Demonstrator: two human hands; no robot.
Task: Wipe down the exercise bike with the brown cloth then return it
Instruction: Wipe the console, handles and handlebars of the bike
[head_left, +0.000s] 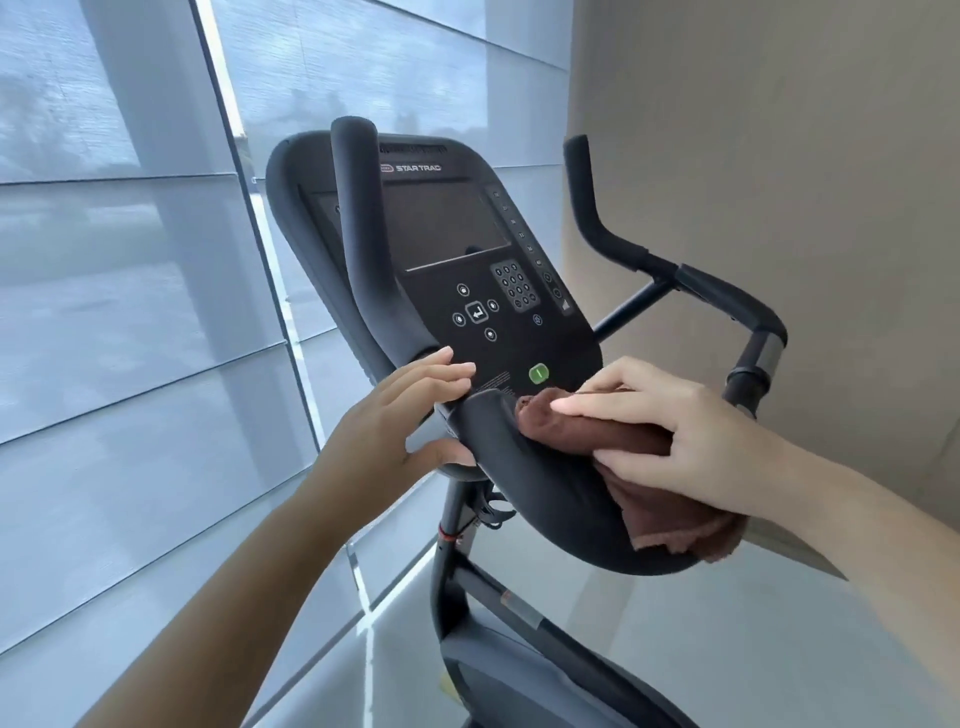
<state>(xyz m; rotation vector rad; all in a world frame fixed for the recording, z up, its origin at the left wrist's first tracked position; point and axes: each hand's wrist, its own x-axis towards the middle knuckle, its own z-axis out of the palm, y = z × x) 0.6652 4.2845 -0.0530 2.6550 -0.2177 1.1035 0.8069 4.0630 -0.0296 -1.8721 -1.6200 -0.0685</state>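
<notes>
Brown cloth (618, 434) sits lower right of centre, gripped by the right hand (680, 431) against the handlebar (524, 467) running down-right, left hand (405, 410) resting flat-fingered on the console (519, 338) edge just left.

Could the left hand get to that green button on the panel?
Probably yes. The left hand rests on the console beside the green button, bare panel between them; the brown cloth under the right hand lies below it.
</notes>
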